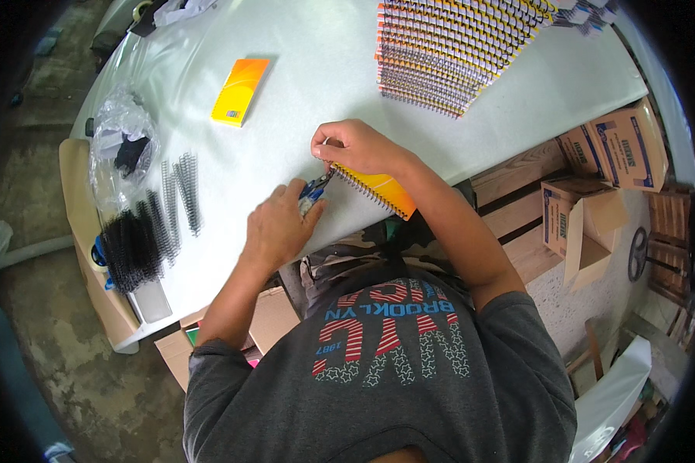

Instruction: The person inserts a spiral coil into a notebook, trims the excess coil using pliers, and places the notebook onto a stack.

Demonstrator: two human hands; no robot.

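Note:
In my left hand (276,224) are small pliers with blue handles (310,197), the fingers wrapped round the grips. The jaws meet the upper end of the black spiral binding on a yellow notebook (382,187). My right hand (357,147) is closed over that same end of the notebook, fingers curled by the coil's tip; its exact pinch is partly hidden. The notebook lies slanted at the table's near edge, its coil facing lower left, and my right forearm passes over its right side.
Another yellow-orange notebook (240,92) lies farther back on the white table (301,77). Rows of stacked spiral notebooks (455,58) fill the far right. Loose black coils (135,243) and a clear plastic bag (123,123) are at the left. Cardboard boxes (629,147) stand beyond the right edge.

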